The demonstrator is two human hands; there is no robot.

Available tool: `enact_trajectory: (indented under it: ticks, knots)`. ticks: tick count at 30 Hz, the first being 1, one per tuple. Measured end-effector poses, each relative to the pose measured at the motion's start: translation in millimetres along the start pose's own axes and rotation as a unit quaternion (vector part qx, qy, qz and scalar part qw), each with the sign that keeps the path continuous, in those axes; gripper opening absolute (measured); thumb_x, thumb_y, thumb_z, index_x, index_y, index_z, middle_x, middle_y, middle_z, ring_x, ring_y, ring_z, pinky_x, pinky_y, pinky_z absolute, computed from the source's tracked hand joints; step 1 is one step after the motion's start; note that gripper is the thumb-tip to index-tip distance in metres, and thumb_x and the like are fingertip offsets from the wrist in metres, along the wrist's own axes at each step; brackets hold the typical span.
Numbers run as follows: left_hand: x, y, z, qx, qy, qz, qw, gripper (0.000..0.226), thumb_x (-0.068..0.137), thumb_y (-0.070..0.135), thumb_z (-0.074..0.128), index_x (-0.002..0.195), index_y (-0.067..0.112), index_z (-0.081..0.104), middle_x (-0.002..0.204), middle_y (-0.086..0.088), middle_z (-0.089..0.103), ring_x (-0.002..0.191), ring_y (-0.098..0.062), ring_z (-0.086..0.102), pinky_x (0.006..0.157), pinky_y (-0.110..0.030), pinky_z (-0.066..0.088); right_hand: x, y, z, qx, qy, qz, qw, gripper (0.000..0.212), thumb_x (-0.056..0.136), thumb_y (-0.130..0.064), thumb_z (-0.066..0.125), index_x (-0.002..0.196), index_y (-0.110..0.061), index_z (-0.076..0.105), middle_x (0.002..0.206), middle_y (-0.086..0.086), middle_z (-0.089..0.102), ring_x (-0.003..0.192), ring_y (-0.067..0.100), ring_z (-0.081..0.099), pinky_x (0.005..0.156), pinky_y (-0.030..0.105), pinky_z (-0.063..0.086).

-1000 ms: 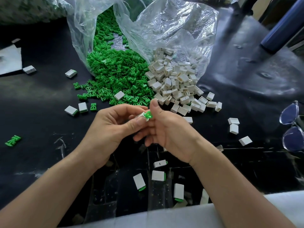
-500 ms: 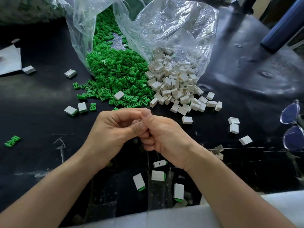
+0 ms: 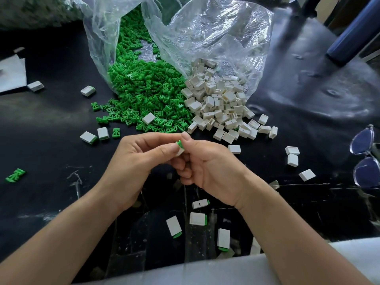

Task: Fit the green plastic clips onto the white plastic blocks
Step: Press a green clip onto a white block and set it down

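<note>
One small white plastic block (image 3: pixel 181 151) pinched by both grips — left hand (image 3: pixel 137 163), right hand (image 3: pixel 211 169) — above black tabletop (image 3: pixel 51 130); green plastic clip (image 3: pixel 179 143) seen protruding from far end, right thumb nearest.

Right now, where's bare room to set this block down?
Bare black table left of the left hand, between the stray green clip and the clip pile. Crowded: ahead by the white blocks, and between the forearms where finished blocks lie.
</note>
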State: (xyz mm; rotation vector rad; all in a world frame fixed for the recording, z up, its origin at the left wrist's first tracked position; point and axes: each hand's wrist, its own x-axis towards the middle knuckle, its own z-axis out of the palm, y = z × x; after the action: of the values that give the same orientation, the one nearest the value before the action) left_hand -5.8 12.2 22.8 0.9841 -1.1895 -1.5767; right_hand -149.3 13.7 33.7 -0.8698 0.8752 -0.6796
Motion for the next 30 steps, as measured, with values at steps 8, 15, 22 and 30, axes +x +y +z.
enact_trajectory:
  ticks: [8, 15, 22, 30]
  knots:
    - [-1.2, 3.9, 3.0, -0.013, -0.005, -0.004, 1.0, 0.024, 0.07, 0.005, 0.055, 0.087, 0.0, 0.072, 0.058, -0.018, 0.06, 0.052, -0.026, 0.058, 0.053, -0.029, 0.052, -2.4, 0.3, -2.3, -0.065, -0.012, -0.022, 0.998, 0.029, 0.094, -0.03, 0.039, 0.075, -0.014, 0.054, 0.066, -0.001, 0.046, 0.056, 0.007, 0.041, 0.053, 0.017, 0.037]
    - [0.0, 2.0, 4.0, -0.01, -0.004, -0.017, 1.0, 0.024, 0.07, 0.005, 0.056, 0.086, 0.0, 0.072, 0.063, -0.022, 0.063, 0.053, -0.028, 0.061, 0.054, -0.029, 0.053, -1.9, 2.3, -1.6, -0.135, 0.012, -0.022, 0.991, 0.029, 0.098, -0.029, 0.035, 0.077, -0.016, 0.051, 0.067, -0.002, 0.044, 0.059, 0.008, 0.039, 0.056, 0.019, 0.035]
    - [1.2, 1.9, 0.1, -0.027, 0.002, -0.043, 0.999, 0.019, 0.056, 0.002, 0.073, 0.074, 0.005, 0.075, 0.099, -0.01, 0.073, 0.076, -0.023, 0.07, 0.063, -0.026, 0.056, -2.5, 2.6, 0.5, -0.14, 0.011, -0.039, 0.989, 0.024, 0.099, -0.024, 0.035, 0.084, -0.022, 0.054, 0.067, -0.003, 0.035, 0.06, 0.007, 0.032, 0.057, 0.02, 0.03]
    - [-0.3, 0.1, 4.1, -0.068, 0.027, -0.054, 0.996, 0.012, 0.059, 0.001, 0.068, 0.068, 0.005, 0.075, 0.094, -0.009, 0.073, 0.073, -0.02, 0.071, 0.058, -0.024, 0.055, 0.0, 9.5, 0.7, -0.173, 0.04, -0.036, 0.983, 0.032, 0.099, -0.028, 0.035, 0.12, -0.015, 0.055, 0.065, -0.012, 0.041, 0.06, 0.002, 0.037, 0.061, 0.019, 0.033]
